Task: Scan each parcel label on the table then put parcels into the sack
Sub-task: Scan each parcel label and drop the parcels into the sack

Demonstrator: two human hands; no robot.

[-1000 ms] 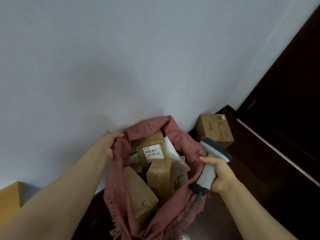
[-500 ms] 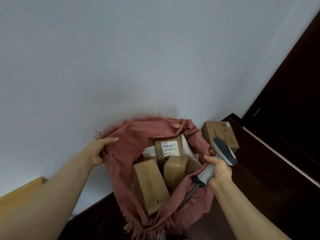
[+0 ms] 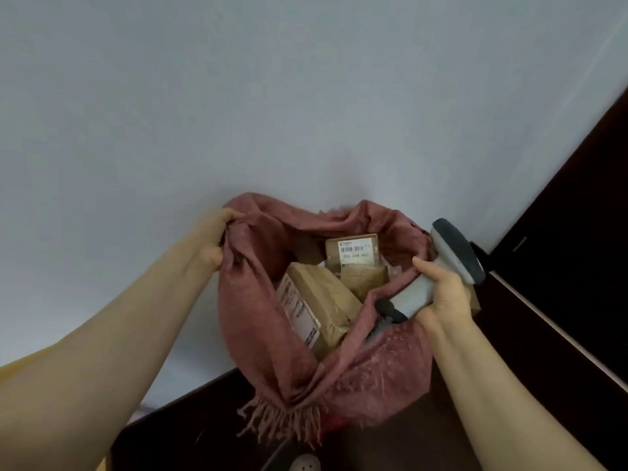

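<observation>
A dusty-pink fringed cloth sack point(image 3: 258, 321) stands open on the dark table against the wall. Inside lie brown cardboard parcels: a large one point(image 3: 319, 300) tilted at the front with a label on its side, a smaller one point(image 3: 363, 277) beside it, and one at the back point(image 3: 353, 249) with a white barcode label facing up. My left hand point(image 3: 214, 239) grips the sack's left rim. My right hand point(image 3: 441, 294) holds a grey barcode scanner point(image 3: 448, 253) by its handle at the sack's right rim.
The dark wooden table point(image 3: 543, 368) runs along a pale wall. A dark door or cabinet point(image 3: 584, 212) fills the right side. A white round object point(image 3: 306, 464) shows at the bottom edge. A yellow surface point(image 3: 13, 368) is at the far left.
The sack's mouth has been pulled wider and the view has shifted left. The cardboard box that stood behind the scanner on the table is now hidden behind it.
</observation>
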